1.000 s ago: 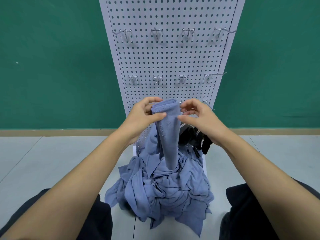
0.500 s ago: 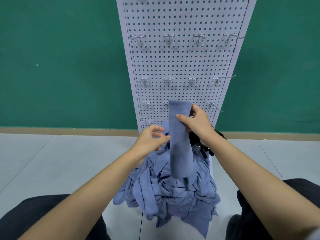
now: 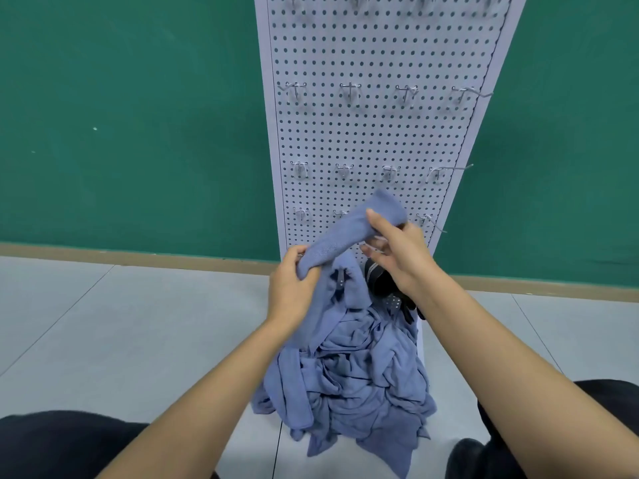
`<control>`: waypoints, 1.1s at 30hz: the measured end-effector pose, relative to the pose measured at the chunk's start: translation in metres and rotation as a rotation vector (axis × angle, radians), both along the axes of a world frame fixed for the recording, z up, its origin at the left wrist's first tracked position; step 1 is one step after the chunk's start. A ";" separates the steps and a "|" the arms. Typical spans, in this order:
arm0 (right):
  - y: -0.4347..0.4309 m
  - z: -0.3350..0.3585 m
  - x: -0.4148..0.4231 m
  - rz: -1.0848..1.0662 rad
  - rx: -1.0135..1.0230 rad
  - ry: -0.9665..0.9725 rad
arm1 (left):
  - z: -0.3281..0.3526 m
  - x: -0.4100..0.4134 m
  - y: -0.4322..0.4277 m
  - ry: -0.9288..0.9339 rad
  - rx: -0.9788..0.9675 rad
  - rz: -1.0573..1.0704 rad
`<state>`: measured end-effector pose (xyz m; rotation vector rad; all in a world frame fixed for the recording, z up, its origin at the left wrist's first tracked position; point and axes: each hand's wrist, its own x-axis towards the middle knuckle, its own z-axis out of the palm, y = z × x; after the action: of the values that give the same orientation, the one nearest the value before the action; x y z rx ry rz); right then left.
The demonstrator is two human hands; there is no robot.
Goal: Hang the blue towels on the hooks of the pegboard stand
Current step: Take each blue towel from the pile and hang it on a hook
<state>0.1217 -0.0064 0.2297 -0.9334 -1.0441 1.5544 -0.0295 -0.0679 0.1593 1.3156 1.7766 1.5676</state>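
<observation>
Head view: both bare hands hold one folded blue terry towel (image 3: 349,233) slantwise before the white perforated pegboard stand (image 3: 380,133). Left hand (image 3: 294,285) is closed around its lower end; right hand (image 3: 397,254) pinches its upper end, just below the bare metal hooks (image 3: 349,91). A heap of crumpled blue towels (image 3: 352,385) lies at the stand's foot.

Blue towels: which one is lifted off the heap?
The folded towel, stretched between left hand and right hand; the others lie crumpled in the pile.
</observation>
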 end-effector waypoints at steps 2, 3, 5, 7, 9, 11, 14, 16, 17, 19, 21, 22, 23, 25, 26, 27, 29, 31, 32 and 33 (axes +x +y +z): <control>0.007 -0.025 0.011 0.009 -0.128 -0.104 | -0.003 -0.021 -0.001 0.094 -0.082 0.015; 0.010 -0.040 0.014 0.001 -0.158 -0.181 | -0.006 -0.031 -0.002 0.143 -0.133 0.037; 0.013 -0.068 0.013 -0.015 -0.102 -0.389 | -0.012 -0.048 -0.003 0.217 -0.234 0.066; 0.011 -0.085 0.005 0.037 0.081 -0.627 | -0.018 -0.058 -0.004 0.252 -0.333 0.039; 0.007 -0.093 -0.009 0.212 0.313 -0.792 | -0.023 -0.061 -0.002 0.281 -0.403 -0.040; 0.006 -0.103 -0.025 0.407 0.462 -0.932 | -0.027 -0.060 0.001 0.315 -0.427 -0.133; 0.012 -0.117 -0.040 0.490 0.568 -1.086 | -0.034 -0.062 0.008 0.311 -0.408 -0.281; 0.022 -0.121 -0.042 0.441 0.632 -1.147 | -0.040 -0.073 0.014 0.324 -0.385 -0.366; 0.027 -0.120 -0.042 0.427 0.651 -1.203 | -0.042 -0.082 0.018 0.367 -0.401 -0.408; 0.038 -0.119 -0.044 0.441 0.693 -1.319 | -0.047 -0.098 0.027 0.563 -0.507 -0.459; 0.047 -0.119 -0.051 0.445 0.724 -1.397 | -0.049 -0.105 0.039 0.811 -0.566 -0.392; 0.051 -0.118 -0.055 0.411 0.740 -1.396 | -0.047 -0.107 0.046 0.893 -0.534 -0.313; 0.055 -0.116 -0.061 0.356 0.745 -1.375 | -0.044 -0.109 0.053 0.932 -0.475 -0.223; 0.064 -0.111 -0.072 0.227 0.730 -1.296 | -0.039 -0.114 0.070 0.916 -0.333 -0.085; 0.070 -0.109 -0.079 0.177 0.710 -1.266 | -0.040 -0.119 0.081 0.901 -0.283 -0.054; 0.077 -0.109 -0.087 0.145 0.686 -1.251 | -0.042 -0.124 0.092 0.891 -0.263 -0.045; 0.092 -0.114 -0.105 0.114 0.641 -1.254 | -0.048 -0.133 0.114 0.877 -0.270 -0.035; 0.106 -0.121 -0.121 0.076 0.591 -1.263 | -0.056 -0.139 0.133 0.862 -0.275 -0.014; 0.111 -0.125 -0.128 0.051 0.567 -1.258 | -0.060 -0.140 0.141 0.854 -0.272 -0.003; 0.116 -0.130 -0.133 0.030 0.542 -1.246 | -0.066 -0.141 0.148 0.842 -0.278 0.006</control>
<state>-0.0117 0.1097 0.0997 -1.4850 -2.1781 0.4862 -0.1704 0.0798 0.0934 1.9794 2.3423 0.7309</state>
